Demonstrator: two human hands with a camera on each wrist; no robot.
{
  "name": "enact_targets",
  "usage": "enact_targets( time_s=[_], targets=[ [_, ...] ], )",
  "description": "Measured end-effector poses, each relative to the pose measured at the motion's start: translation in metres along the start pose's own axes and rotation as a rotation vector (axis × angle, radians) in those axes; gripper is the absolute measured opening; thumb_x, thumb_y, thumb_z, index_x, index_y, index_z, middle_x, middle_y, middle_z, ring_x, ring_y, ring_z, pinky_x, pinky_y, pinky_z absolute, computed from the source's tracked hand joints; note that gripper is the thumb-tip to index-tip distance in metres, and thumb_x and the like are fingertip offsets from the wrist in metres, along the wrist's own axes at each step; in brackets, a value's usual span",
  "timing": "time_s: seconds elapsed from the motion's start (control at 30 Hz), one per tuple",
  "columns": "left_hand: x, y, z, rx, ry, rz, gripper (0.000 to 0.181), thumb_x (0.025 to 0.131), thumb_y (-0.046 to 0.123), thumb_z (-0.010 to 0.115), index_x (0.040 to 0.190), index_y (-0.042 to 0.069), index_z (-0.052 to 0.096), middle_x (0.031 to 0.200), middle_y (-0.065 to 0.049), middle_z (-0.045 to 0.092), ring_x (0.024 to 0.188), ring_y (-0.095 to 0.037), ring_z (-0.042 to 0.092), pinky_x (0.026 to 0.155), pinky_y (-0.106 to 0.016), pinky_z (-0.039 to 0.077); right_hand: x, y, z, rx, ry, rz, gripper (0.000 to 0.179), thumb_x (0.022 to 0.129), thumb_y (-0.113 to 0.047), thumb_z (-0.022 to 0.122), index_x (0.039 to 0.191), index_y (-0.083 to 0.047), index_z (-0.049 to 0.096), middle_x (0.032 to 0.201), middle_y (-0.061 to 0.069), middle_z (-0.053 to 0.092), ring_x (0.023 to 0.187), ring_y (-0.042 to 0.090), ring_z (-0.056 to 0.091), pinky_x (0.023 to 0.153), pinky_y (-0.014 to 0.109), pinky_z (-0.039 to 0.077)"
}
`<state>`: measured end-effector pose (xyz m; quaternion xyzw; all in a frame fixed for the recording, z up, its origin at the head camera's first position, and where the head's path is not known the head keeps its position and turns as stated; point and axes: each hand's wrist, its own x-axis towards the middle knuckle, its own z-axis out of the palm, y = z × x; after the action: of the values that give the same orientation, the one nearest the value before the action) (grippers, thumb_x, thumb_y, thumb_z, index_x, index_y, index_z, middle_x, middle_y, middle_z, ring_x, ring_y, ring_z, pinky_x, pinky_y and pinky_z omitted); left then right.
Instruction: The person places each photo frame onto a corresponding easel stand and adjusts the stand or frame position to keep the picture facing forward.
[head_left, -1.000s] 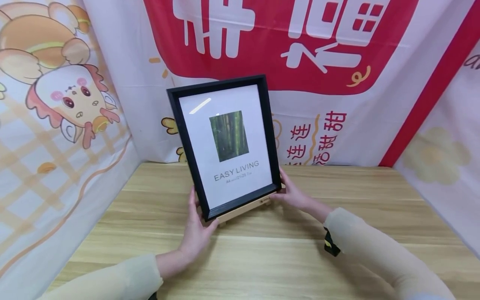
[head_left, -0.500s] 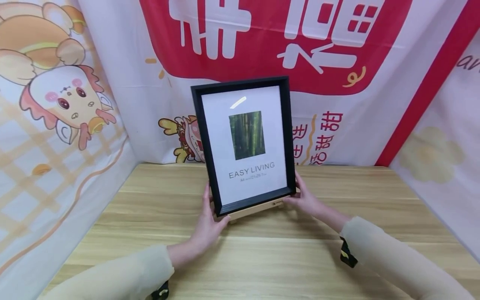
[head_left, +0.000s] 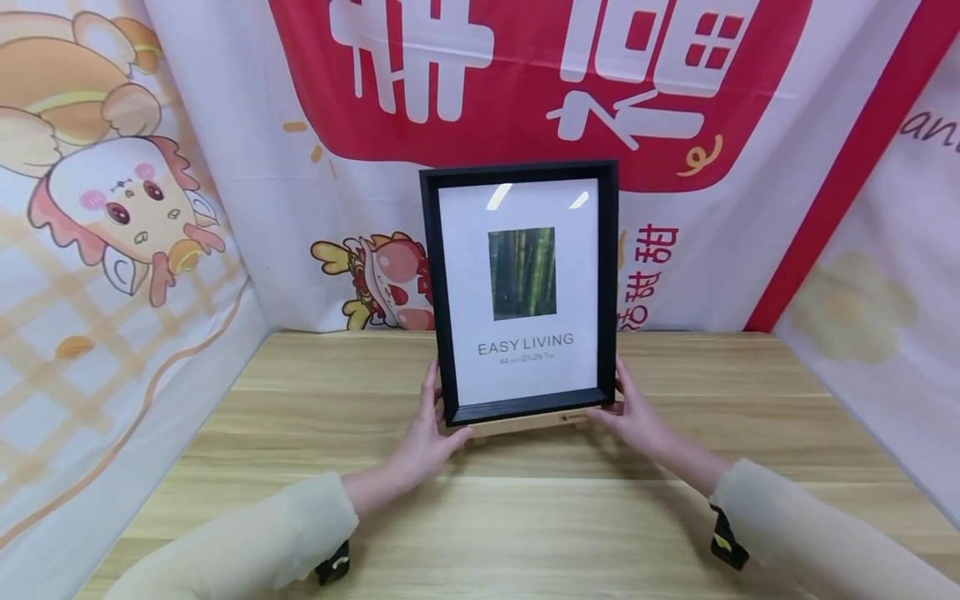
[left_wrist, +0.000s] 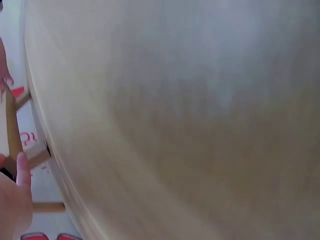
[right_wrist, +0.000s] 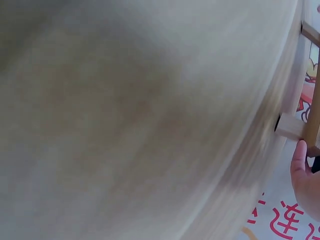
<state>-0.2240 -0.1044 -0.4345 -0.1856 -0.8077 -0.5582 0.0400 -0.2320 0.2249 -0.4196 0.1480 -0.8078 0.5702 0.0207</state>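
Observation:
A black picture frame (head_left: 525,375) with a bamboo print and "EASY LIVING" lettering leans back on a small wooden easel (head_left: 517,424). My left hand (head_left: 423,450) holds the lower left corner, thumb on the easel's front ledge. At the lower right corner, my right hand (head_left: 637,421) grips likewise. Fingers of both hands pass behind the frame's sides and are partly hidden. In the left wrist view, the easel (left_wrist: 14,125) stands on short legs, with the left hand (left_wrist: 15,205) at its ledge. The right wrist view has the right hand (right_wrist: 306,190) at the ledge's other end.
The wood-grain table (head_left: 540,533) lies beneath. A printed cloth (head_left: 375,200) with red and white lettering hangs right behind the frame. Side cloths (head_left: 150,358) rise along the left and right table edges. A dark device sits under each sleeve cuff.
Both hands have moved the frame and easel to the right across the table. The frame has turned from a leftward slant to nearly square with the table.

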Motion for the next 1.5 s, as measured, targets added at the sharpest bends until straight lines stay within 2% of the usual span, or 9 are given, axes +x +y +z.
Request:
enact_targets(
  time_s=[0.1, 0.33, 0.6, 0.7, 0.93, 1.17, 1.3, 1.5],
  targets=[
    [0.005, -0.003, -0.002, 0.000, -0.023, 0.015, 0.118, 0.082, -0.006, 0.072, 0.153, 0.040, -0.010, 0.155, -0.024, 0.019, 0.136, -0.044, 0.031, 0.104, -0.048, 0.038, -0.007, 0.000, 0.000, -0.005, 0.016, -0.002, 0.101, 0.085, 0.013, 0.065, 0.157, -0.014, -0.001, 0.148, 0.037, 0.020, 0.109, 0.051, 0.054, 0.081, 0.028, 0.055],
    [0.013, -0.005, -0.009, 0.022, -0.079, -0.031, 0.123, 0.081, -0.001, 0.075, 0.148, 0.052, -0.013, 0.159, -0.019, 0.008, 0.138, -0.041, 0.028, 0.107, -0.045, 0.034, -0.019, -0.002, 0.007, -0.022, 0.065, 0.028, 0.104, 0.085, 0.013, 0.065, 0.157, -0.020, -0.001, 0.146, 0.037, 0.024, 0.103, 0.047, 0.059, 0.080, 0.028, 0.056],
    [0.018, -0.008, -0.017, 0.000, -0.125, -0.014, 0.119, 0.083, -0.001, 0.074, 0.152, 0.046, -0.011, 0.153, -0.026, 0.020, 0.130, -0.046, 0.038, 0.094, -0.046, 0.049, -0.025, -0.006, 0.018, -0.015, 0.129, 0.030, 0.105, 0.084, 0.013, 0.066, 0.157, -0.017, -0.003, 0.140, 0.037, 0.031, 0.098, 0.045, 0.062, 0.078, 0.026, 0.056],
    [0.020, -0.009, -0.019, 0.013, -0.130, -0.002, 0.117, 0.084, 0.000, 0.074, 0.152, 0.044, -0.011, 0.152, -0.028, 0.022, 0.129, -0.047, 0.039, 0.095, -0.047, 0.048, -0.025, -0.007, 0.020, -0.011, 0.135, 0.030, 0.106, 0.084, 0.013, 0.066, 0.157, -0.020, -0.003, 0.140, 0.036, 0.032, 0.099, 0.046, 0.062, 0.079, 0.027, 0.056],
    [0.021, -0.009, -0.017, 0.039, -0.127, 0.003, 0.121, 0.082, -0.001, 0.075, 0.152, 0.044, -0.013, 0.158, -0.019, 0.014, 0.135, -0.038, 0.034, 0.106, -0.046, 0.038, -0.025, -0.004, 0.018, -0.014, 0.119, 0.016, 0.107, 0.084, 0.014, 0.066, 0.157, -0.020, -0.004, 0.142, 0.037, 0.030, 0.100, 0.047, 0.061, 0.079, 0.028, 0.056],
    [0.020, -0.005, -0.013, 0.044, -0.118, -0.030, 0.122, 0.082, 0.002, 0.075, 0.147, 0.053, -0.015, 0.160, -0.013, 0.007, 0.137, -0.036, 0.032, 0.107, -0.044, 0.036, -0.021, 0.001, 0.010, -0.024, 0.081, 0.010, 0.105, 0.087, 0.011, 0.065, 0.157, -0.021, -0.006, 0.146, 0.039, 0.023, 0.102, 0.049, 0.059, 0.077, 0.028, 0.056],
    [0.020, -0.004, -0.011, 0.046, -0.113, -0.041, 0.122, 0.083, 0.002, 0.075, 0.147, 0.053, -0.015, 0.161, -0.011, 0.004, 0.138, -0.037, 0.030, 0.108, -0.045, 0.034, -0.018, 0.004, 0.006, -0.034, 0.059, -0.007, 0.106, 0.087, 0.011, 0.065, 0.157, -0.024, -0.007, 0.149, 0.038, 0.018, 0.104, 0.049, 0.058, 0.078, 0.026, 0.056],
    [0.021, -0.005, -0.009, 0.053, -0.098, -0.039, 0.121, 0.084, 0.001, 0.074, 0.147, 0.054, -0.015, 0.162, -0.007, -0.001, 0.139, -0.037, 0.027, 0.110, -0.046, 0.031, -0.015, 0.003, 0.004, -0.038, 0.050, -0.021, 0.106, 0.086, 0.011, 0.065, 0.157, -0.022, -0.007, 0.149, 0.038, 0.017, 0.105, 0.050, 0.057, 0.080, 0.025, 0.055]
  ],
)
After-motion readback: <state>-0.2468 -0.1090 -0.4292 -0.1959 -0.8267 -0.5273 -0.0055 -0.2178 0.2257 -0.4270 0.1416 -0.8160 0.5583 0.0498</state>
